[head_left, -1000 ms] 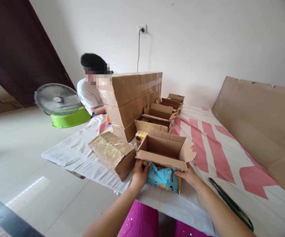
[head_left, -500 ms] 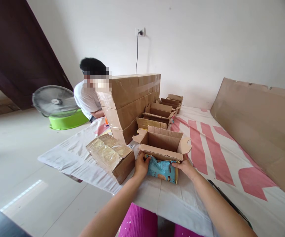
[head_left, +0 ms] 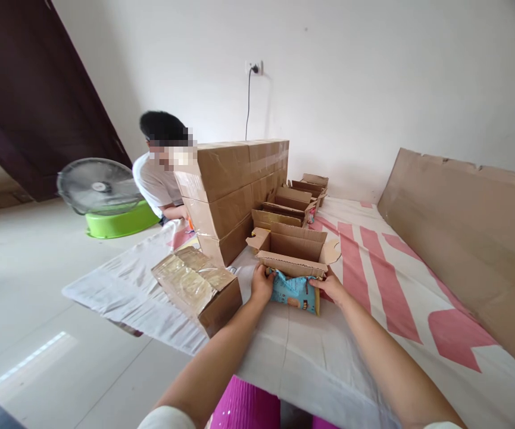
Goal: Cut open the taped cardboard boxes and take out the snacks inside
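A blue printed snack packet (head_left: 296,293) lies against the near side of an open cardboard box (head_left: 291,263). My left hand (head_left: 262,283) grips the packet's left end, with fingers near the box's front left corner. At the right end, my right hand (head_left: 331,287) is closed with the thumb over the packet, its other fingers partly hidden behind it and beside the box. The box's flaps stand up and outward, and the part of its inside that I see is bare brown card.
More open boxes (head_left: 290,198) run in a row behind, along a stack of taped cartons (head_left: 228,196). A taped box (head_left: 198,289) sits left of my hands. A person (head_left: 154,179) leans behind the stack, near a fan (head_left: 100,186). A large cardboard sheet (head_left: 462,238) stands right.
Both hands have moved forward with the packet and the open box, which now sits closer to the row behind it. The camera view has shifted slightly.
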The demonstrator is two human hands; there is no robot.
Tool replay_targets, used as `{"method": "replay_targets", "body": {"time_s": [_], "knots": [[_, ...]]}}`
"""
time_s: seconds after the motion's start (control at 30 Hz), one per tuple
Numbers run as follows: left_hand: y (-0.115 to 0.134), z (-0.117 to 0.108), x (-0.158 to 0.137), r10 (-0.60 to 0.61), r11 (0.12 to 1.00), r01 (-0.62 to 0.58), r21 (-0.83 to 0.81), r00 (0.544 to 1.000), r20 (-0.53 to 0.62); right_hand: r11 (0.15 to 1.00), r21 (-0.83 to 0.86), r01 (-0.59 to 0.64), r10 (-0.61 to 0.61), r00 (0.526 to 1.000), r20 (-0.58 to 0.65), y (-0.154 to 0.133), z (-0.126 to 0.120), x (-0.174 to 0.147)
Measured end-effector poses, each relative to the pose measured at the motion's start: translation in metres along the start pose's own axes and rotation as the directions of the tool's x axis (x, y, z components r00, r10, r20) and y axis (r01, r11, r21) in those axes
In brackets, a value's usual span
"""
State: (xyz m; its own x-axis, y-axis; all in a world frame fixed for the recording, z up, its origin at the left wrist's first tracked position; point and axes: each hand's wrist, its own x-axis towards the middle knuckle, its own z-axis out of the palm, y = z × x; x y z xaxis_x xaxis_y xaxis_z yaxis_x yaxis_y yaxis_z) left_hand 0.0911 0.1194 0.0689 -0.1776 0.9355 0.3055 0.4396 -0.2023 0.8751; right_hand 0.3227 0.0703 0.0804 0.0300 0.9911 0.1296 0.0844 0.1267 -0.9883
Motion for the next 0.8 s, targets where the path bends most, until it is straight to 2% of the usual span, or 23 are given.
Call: {"method": "replay_targets", "body": {"time_s": [0.2, 0.53, 0.67, 0.8], "knots": [[0.000, 0.021, 0.019, -0.021, 0.999, 0.022, 0.037, 1.000, -0.004, 0.999, -0.020, 0.032, -0.033, 0.998, -0.053, -0.001, -0.006, 0.022], [-0.001, 0.044, 0.039, -0.038, 0.995, 0.038, 0.093, 0.999, 0.002, 0.998, -0.064, 0.027, -0.034, 0.992, -0.122, 0.016, -0.013, 0.042], [-0.001, 0.047, 0.047, -0.049, 0.990, 0.049, 0.134, 0.999, -0.004, 0.995, -0.103, 0.007, -0.026, 0.983, -0.180, 0.026, -0.010, 0.048], [-0.004, 0.039, 0.055, -0.086, 0.978, 0.095, 0.186, 0.995, -0.056, 0.987, -0.163, -0.012, -0.026, 0.973, -0.228, 0.033, 0.006, 0.058]]}}
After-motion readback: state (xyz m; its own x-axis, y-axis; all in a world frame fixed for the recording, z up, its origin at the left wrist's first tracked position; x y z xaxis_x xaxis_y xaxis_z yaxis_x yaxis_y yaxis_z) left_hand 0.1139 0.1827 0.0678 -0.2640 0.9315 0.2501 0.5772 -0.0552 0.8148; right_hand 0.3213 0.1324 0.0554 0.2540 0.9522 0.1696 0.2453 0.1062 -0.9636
